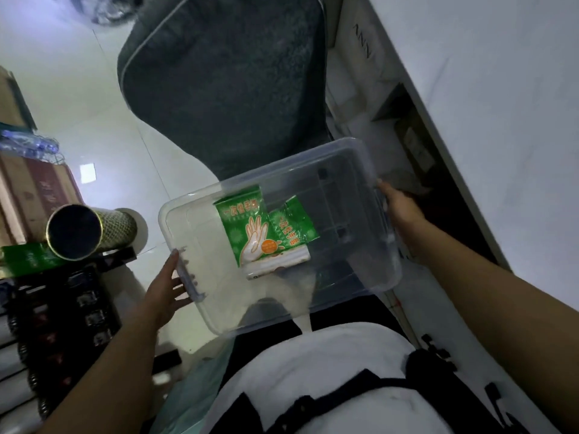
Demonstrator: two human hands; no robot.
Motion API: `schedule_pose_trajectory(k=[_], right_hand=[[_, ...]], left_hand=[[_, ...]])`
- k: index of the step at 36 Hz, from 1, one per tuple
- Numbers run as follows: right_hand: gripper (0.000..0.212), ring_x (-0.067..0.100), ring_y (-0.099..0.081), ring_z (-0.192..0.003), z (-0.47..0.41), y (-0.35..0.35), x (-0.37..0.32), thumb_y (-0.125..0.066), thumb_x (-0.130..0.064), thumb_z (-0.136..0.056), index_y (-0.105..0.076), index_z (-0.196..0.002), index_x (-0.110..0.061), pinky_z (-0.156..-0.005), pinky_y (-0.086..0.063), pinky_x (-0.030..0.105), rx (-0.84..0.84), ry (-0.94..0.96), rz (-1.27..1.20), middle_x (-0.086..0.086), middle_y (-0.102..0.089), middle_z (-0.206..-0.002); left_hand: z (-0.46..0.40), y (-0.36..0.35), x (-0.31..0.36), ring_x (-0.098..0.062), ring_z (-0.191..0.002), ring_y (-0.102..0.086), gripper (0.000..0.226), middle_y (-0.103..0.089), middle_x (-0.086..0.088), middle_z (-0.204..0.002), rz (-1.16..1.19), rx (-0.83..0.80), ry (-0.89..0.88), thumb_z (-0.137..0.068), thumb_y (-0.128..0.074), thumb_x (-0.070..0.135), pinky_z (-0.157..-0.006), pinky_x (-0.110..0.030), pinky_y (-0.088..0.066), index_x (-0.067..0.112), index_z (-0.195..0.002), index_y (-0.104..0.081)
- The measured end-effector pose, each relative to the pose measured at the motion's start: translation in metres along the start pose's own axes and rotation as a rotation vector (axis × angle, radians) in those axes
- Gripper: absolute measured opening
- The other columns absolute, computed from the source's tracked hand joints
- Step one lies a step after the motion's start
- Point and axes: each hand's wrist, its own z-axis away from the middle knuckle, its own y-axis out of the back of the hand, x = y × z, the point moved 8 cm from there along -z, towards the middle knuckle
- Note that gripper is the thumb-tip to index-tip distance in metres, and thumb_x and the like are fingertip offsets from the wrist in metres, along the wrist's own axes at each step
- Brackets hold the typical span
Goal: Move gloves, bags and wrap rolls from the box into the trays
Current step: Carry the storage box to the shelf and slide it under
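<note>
Our left hand (163,296) gripped the clear plastic box (360,270) by its left handle. Two green glove packets (250,233) lay inside, overlapping, light and slippery we judged, best pinched at an edge. Our right hand (401,211) gripped the right handle.
</note>
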Motion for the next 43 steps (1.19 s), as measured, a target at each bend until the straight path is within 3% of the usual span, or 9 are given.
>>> schedule_pose_trajectory(k=[5, 10, 12, 17, 20, 23, 30, 38, 43], right_hand=[[0.064, 0.021, -0.071, -0.079, 0.046, 0.029, 0.02, -0.071, -0.081, -0.052, -0.075, -0.074, -0.021, -0.07, -0.059, 0.037, 0.202, 0.168, 0.084, -0.007, -0.074, -0.072], [0.08, 0.026, -0.07, -0.077, 0.114, 0.043, 0.079, -0.072, -0.073, -0.064, -0.071, -0.087, 0.003, -0.078, -0.059, 0.048, 0.319, 0.121, 0.033, 0.005, -0.071, -0.073], [0.076, 0.025, -0.069, -0.077, 0.141, 0.046, 0.113, -0.073, -0.064, -0.073, -0.068, -0.093, 0.009, -0.07, -0.058, 0.043, 0.382, 0.084, -0.03, 0.016, -0.069, -0.078], [0.045, 0.0, -0.058, -0.041, 0.213, 0.057, 0.177, -0.071, -0.053, -0.081, -0.056, -0.055, -0.02, -0.036, -0.042, 0.015, 0.524, 0.064, -0.162, -0.013, -0.057, -0.042], [0.049, 0.016, -0.065, -0.059, 0.25, 0.071, 0.215, -0.066, -0.059, -0.082, -0.062, -0.059, -0.016, -0.048, -0.045, 0.025, 0.6, 0.013, -0.193, -0.001, -0.063, -0.054], [0.05, 0.02, -0.063, -0.06, 0.283, 0.083, 0.261, -0.065, -0.065, -0.08, -0.063, -0.058, -0.02, -0.056, -0.046, 0.028, 0.665, -0.048, -0.255, -0.003, -0.062, -0.052], [0.053, 0.02, -0.065, -0.072, 0.367, 0.102, 0.377, -0.06, -0.078, -0.073, -0.067, -0.068, -0.025, -0.066, -0.055, 0.036, 0.82, -0.167, -0.491, -0.002, -0.068, -0.073], [0.06, 0.035, -0.065, -0.088, 0.489, 0.106, 0.549, -0.062, -0.075, -0.061, -0.066, -0.085, -0.019, -0.089, -0.055, 0.053, 1.049, -0.36, -0.959, 0.007, -0.069, -0.091], [0.063, 0.035, -0.064, -0.102, 0.545, 0.087, 0.645, -0.067, -0.064, -0.074, -0.068, -0.111, -0.013, -0.094, -0.052, 0.056, 1.17, -0.383, -1.276, 0.01, -0.069, -0.113]], left_hand=[[-0.006, 0.003, -0.017, -0.028, -0.094, -0.064, 0.053, -0.065, -0.011, -0.108, 0.043, -0.099, -0.027, -0.091, -0.054, 0.061, -0.082, -0.049, -0.055, 0.02, -0.124, -0.061], [-0.02, 0.009, -0.002, -0.025, -0.1, -0.065, 0.046, -0.066, -0.01, -0.111, -0.121, -0.258, -0.101, -0.091, -0.059, 0.055, -0.069, -0.046, -0.06, 0.022, -0.123, -0.063], [-0.025, 0.007, 0.006, -0.023, -0.104, -0.065, 0.047, -0.068, -0.008, -0.114, -0.192, -0.312, -0.121, -0.09, -0.062, 0.055, -0.073, -0.046, -0.06, 0.024, -0.125, -0.063], [-0.016, -0.019, 0.015, -0.024, -0.104, -0.063, 0.044, -0.066, -0.006, -0.111, -0.369, -0.397, -0.194, -0.092, -0.061, 0.05, -0.093, -0.054, -0.053, 0.025, -0.127, -0.065], [-0.003, -0.041, 0.007, -0.025, -0.108, -0.061, 0.044, -0.064, -0.01, -0.118, -0.461, -0.42, -0.201, -0.096, -0.057, 0.046, -0.093, -0.054, -0.052, 0.018, -0.13, -0.062], [0.011, -0.067, -0.002, -0.025, -0.105, -0.062, 0.045, -0.065, -0.01, -0.118, -0.555, -0.438, -0.217, -0.096, -0.056, 0.047, -0.071, -0.045, -0.057, 0.014, -0.127, -0.058], [0.067, -0.168, -0.031, -0.025, -0.087, -0.063, 0.039, -0.067, -0.009, -0.109, -0.886, -0.565, -0.331, -0.1, -0.048, 0.044, -0.081, -0.045, -0.048, 0.015, -0.121, -0.062], [0.182, -0.292, -0.157, -0.017, -0.072, -0.069, 0.042, -0.077, 0.003, -0.076, -1.294, -0.755, -0.466, -0.093, -0.054, 0.056, -0.062, -0.032, -0.055, 0.018, -0.1, -0.072], [0.252, -0.372, -0.249, -0.03, -0.087, -0.069, 0.049, -0.074, -0.013, -0.096, -1.459, -0.801, -0.545, -0.088, -0.061, 0.054, -0.074, -0.038, -0.056, 0.009, -0.105, -0.07]])
